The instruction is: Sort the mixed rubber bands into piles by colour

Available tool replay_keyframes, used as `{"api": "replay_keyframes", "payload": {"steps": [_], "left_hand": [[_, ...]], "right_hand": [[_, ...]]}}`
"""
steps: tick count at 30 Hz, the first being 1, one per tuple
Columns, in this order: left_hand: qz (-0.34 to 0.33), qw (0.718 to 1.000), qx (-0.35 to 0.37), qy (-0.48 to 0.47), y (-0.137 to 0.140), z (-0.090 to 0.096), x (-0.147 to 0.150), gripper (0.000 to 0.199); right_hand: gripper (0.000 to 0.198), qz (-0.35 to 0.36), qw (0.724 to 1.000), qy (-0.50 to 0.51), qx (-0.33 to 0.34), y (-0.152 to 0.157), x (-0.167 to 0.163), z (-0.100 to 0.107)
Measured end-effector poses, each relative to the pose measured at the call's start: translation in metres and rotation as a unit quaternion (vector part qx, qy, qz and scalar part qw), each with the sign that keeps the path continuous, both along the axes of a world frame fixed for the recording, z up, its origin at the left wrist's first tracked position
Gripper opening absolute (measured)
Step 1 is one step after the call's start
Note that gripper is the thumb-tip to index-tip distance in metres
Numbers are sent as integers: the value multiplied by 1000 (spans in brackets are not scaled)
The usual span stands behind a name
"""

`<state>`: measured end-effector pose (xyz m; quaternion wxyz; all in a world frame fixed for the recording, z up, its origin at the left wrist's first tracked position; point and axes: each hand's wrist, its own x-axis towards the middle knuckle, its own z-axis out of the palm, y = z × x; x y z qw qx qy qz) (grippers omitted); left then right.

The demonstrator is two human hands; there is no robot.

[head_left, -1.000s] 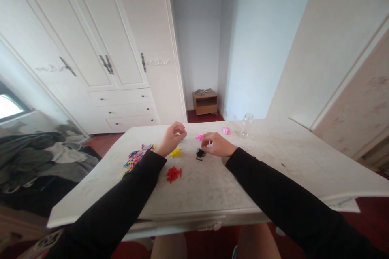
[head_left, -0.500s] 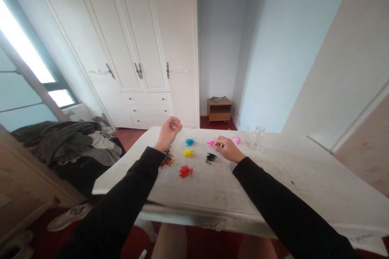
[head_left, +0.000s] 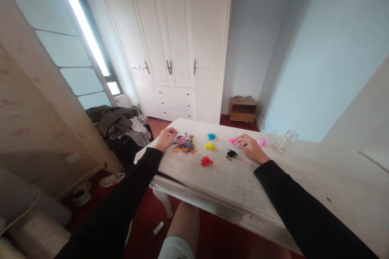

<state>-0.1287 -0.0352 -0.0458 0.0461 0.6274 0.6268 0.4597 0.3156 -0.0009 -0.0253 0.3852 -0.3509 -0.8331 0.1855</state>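
A heap of small mixed-colour strips (head_left: 184,144) lies on the white table (head_left: 194,178). At its left edge is my left hand (head_left: 165,139), fingers curled together; whatever they hold, if anything, cannot be made out. My right hand (head_left: 251,148) is over the right side of a small pink pile (head_left: 232,141), its fingers bent and closed at the tips, their contents too small to see. Between the hands sit separate piles of blue pieces (head_left: 212,136), yellow pieces (head_left: 209,146) and red pieces (head_left: 206,161). Black pieces (head_left: 231,153) lie just below and left of the right hand.
A round pink item (head_left: 261,142) and a clear glass jar (head_left: 288,141) stand right of my right hand. Beyond the table are a white wardrobe (head_left: 179,40) and a small wooden cabinet (head_left: 243,110). Clothes (head_left: 118,123) are heaped at the left.
The view has swung left. My left hand has moved from above the mixed heap to its left edge, uncovering it. My right hand stays by the pink pile.
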Motion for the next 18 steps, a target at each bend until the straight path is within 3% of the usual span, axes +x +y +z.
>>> {"api": "replay_keyframes", "payload": {"steps": [9,18], "left_hand": [[-17,999,-24,25,4,-9,1,19],[-19,999,-27,23,4,-9,0,8]], "right_hand": [[27,-37,999,-2,3,5,3,-2],[28,-37,999,-14,-5,4,2,-2]]}}
